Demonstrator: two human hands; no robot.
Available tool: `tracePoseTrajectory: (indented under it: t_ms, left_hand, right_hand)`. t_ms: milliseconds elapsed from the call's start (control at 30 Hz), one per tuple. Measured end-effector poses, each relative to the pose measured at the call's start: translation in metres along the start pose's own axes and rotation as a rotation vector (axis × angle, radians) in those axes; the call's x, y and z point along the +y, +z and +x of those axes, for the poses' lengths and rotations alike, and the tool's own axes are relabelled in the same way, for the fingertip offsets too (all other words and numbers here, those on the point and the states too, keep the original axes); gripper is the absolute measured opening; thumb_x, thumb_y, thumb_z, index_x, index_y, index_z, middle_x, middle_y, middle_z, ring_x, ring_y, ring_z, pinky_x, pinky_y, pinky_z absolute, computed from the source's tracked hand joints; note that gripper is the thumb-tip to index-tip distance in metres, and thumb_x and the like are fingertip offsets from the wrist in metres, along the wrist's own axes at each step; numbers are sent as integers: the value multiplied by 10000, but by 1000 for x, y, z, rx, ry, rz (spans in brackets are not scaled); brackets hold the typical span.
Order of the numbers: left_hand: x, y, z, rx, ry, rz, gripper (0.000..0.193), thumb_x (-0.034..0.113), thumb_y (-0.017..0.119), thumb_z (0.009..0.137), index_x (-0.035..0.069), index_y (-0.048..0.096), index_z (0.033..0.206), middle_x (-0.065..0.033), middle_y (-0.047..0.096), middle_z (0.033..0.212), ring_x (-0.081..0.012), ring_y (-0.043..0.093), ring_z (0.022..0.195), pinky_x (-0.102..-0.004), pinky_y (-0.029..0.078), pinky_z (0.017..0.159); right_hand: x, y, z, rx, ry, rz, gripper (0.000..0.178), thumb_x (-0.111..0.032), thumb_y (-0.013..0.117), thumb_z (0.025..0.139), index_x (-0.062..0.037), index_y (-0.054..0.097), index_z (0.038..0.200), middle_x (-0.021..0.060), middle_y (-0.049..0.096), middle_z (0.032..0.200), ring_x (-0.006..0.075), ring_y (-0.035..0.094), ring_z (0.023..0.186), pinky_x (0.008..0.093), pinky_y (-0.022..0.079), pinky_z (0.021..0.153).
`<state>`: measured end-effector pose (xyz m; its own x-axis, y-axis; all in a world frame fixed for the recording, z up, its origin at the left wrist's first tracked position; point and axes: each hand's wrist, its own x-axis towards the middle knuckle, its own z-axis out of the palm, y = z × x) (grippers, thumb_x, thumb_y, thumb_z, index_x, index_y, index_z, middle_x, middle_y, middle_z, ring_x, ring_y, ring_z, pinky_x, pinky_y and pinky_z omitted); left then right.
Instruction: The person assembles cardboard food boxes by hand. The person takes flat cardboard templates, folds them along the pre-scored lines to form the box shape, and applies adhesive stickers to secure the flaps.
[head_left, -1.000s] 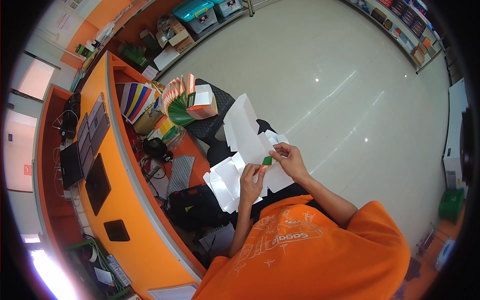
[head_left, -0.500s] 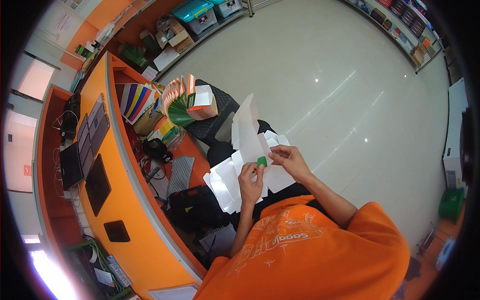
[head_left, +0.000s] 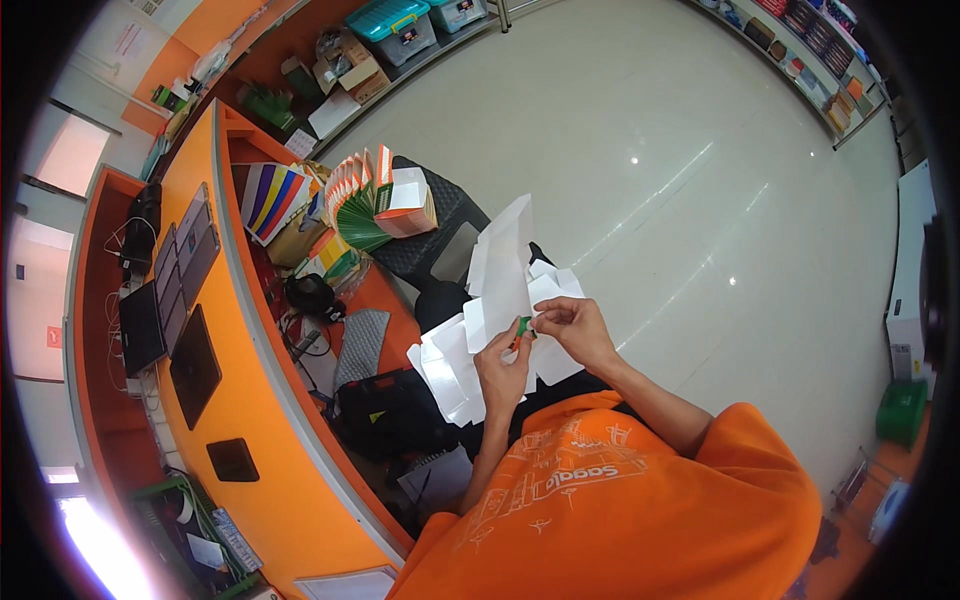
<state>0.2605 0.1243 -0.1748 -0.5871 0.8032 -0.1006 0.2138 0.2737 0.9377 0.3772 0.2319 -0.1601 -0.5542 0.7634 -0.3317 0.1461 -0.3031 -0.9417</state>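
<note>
A white unfolded carton blank [head_left: 503,262] stands tilted over my lap, its long end pointing away from me. At its near end a small green flap [head_left: 525,325] shows between my fingers, with a bit of orange beside it. My left hand [head_left: 503,372] is closed on this near end, thumb and fingers bent round it. My right hand [head_left: 580,333] pinches the same end from the other side, thumb and forefinger at the green flap. More white carton blanks [head_left: 448,372] lie spread under both hands across my thighs.
A dark stool [head_left: 455,210] ahead on the left carries a fanned row of green and orange folded cartons [head_left: 360,210]. On my left runs an orange counter [head_left: 270,440] with a laptop and tablets. A black bag [head_left: 390,415] sits beside my left leg. Shelves line the far edges.
My right fingers have moved in against the green flap, which now looks smaller and bent. The carton blank has shifted slightly to the right.
</note>
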Motion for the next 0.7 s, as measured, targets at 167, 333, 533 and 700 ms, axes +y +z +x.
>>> tracePoseTrajectory:
  t_ms: [167, 333, 533, 700]
  left_hand:
    - [-9, -9, 1, -77, -143, -449, 316, 80, 644, 959, -59, 638, 1243, -127, 728, 1050, -120, 660, 906, -252, 515, 852]
    - [-10, -12, 2, -144, -230, -491, 324, 57, 637, 964, -81, 617, 1257, -127, 703, 1104, -113, 640, 965, -234, 507, 864]
    - [-13, -15, 3, -163, -261, -722, 332, 9, 652, 934, -89, 615, 1249, -151, 695, 1132, -142, 658, 991, -244, 521, 895]
    - [-21, -20, 4, -227, -298, -751, 325, -46, 620, 931, -102, 600, 1250, -165, 677, 1168, -181, 653, 1053, -280, 508, 961]
  right_hand:
    - [-10, 3, -3, 6, 56, 68, 219, -15, 728, 852, 91, 679, 1037, 120, 730, 885, 145, 690, 810, 258, 548, 758]
    - [-7, 3, -1, -33, 63, 118, 211, -6, 744, 840, 89, 684, 1019, 117, 728, 875, 144, 689, 796, 256, 549, 739]
    - [-9, 3, -1, -33, 17, 29, 202, -14, 758, 833, 88, 686, 992, 105, 724, 844, 137, 689, 776, 258, 550, 721]
    - [-8, 0, -2, -40, -11, -18, 188, -29, 765, 833, 78, 691, 969, 99, 726, 834, 129, 692, 772, 259, 552, 720]
